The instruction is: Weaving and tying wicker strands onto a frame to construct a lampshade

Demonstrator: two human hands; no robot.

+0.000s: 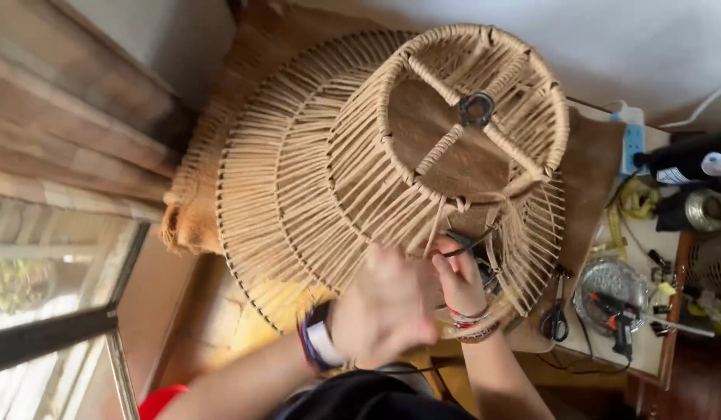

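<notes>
A large tiered lampshade frame (352, 163) wrapped in tan jute cord lies tilted on a brown cloth, its metal ring fitting (475, 109) facing me. My left hand (387, 307), with a watch and bands at the wrist, presses against the shade's lower rim and is blurred. My right hand (457, 276), with beaded bracelets, pinches a thin dark wire or tool (465, 247) at the wrapped cords close beside the left hand. What the left fingers hold is hidden.
Scissors (555, 315) lie to the right of the shade. A glue gun (613, 311) rests on a round glass dish (609, 284). A power strip (633, 140), yellow cord (636, 198) and clutter fill the right side. A window frame (80, 327) is at left.
</notes>
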